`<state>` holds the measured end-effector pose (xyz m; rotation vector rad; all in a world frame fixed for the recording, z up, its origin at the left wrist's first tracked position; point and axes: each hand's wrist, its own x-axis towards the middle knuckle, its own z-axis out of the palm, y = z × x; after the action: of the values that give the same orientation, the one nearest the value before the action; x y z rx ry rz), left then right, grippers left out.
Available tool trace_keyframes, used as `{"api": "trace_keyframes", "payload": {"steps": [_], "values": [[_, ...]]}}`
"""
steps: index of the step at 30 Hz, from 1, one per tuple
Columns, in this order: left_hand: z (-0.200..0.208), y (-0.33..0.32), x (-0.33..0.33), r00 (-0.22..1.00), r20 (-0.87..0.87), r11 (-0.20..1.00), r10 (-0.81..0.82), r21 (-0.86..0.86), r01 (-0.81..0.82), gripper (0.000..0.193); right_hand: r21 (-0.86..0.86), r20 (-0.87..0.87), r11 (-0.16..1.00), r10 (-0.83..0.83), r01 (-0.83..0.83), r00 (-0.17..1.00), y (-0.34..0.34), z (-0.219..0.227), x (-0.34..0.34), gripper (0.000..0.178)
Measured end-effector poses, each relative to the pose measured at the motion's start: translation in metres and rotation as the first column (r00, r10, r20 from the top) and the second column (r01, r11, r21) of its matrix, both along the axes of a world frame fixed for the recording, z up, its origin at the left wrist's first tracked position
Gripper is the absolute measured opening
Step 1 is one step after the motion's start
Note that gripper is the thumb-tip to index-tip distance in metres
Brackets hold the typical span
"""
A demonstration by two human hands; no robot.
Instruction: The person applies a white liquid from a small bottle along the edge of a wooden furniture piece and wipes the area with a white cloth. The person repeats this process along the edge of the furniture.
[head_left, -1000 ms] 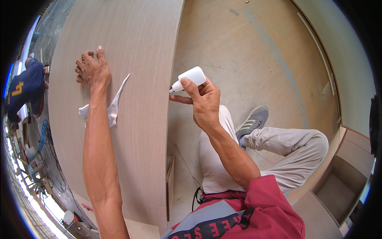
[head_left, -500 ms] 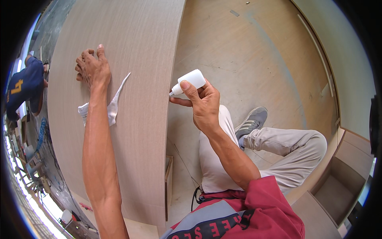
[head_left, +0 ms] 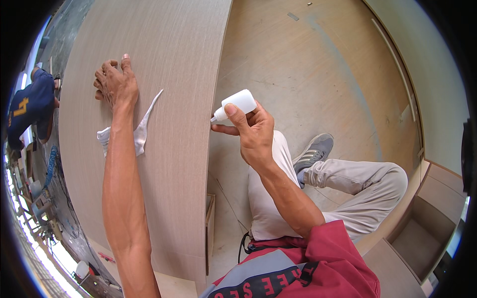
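In my right hand (head_left: 254,130) I grip a small white squeeze bottle (head_left: 241,102), tilted with its nozzle pointing down and left at the right edge of a wood-grain panel (head_left: 174,188). My right index finger reaches to that edge, just below the nozzle tip. My left hand (head_left: 117,85) rests on the panel's top surface, thumb stretched out and the other fingers partly bent, with nothing seen in it. A crumpled white cloth (head_left: 141,131) lies on the panel, partly hidden beneath my left forearm.
To the right is a brown floor (head_left: 308,69), where my shoe (head_left: 318,151) and bent leg rest. An open wooden compartment (head_left: 420,236) stands at the lower right. At the far left are a person in dark blue (head_left: 31,107) and cluttered tools.
The bottle and my right hand have shifted very slightly down and left along the panel's edge. My left hand and the cloth stay nearly in place.
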<state>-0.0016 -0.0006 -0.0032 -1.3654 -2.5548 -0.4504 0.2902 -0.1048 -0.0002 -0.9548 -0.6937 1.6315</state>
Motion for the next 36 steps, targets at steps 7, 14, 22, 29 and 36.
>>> {"api": "trace_keyframes", "payload": {"steps": [7, 14, 22, 29, 36], "values": [[0.002, 0.0, 0.0, 1.0, 0.011, 1.0, -0.002, -0.008, 0.002, 0.055, 0.012, 0.014, 1.0, 0.012, -0.013, 1.0, 0.0, -0.003, 0.001, 0.029], [0.003, 0.0, 0.001, 1.0, 0.014, 1.0, -0.002, -0.005, 0.002, 0.055, 0.0, 0.011, 1.0, 0.016, -0.016, 1.0, -0.008, -0.002, 0.0, 0.031], [0.004, 0.0, 0.003, 1.0, 0.009, 1.0, 0.004, -0.014, -0.004, 0.054, -0.025, -0.015, 0.999, 0.024, -0.025, 1.0, -0.012, -0.001, 0.001, 0.029], [0.003, 0.001, 0.002, 1.0, 0.004, 1.0, 0.008, -0.024, -0.008, 0.053, -0.025, -0.008, 0.999, 0.03, -0.031, 1.0, -0.017, 0.0, 0.002, 0.028], [0.003, 0.001, 0.002, 1.0, -0.02, 1.0, 0.016, -0.014, -0.016, 0.054, -0.039, 0.008, 0.999, 0.01, -0.009, 1.0, -0.01, 0.004, 0.0, 0.028]]}}
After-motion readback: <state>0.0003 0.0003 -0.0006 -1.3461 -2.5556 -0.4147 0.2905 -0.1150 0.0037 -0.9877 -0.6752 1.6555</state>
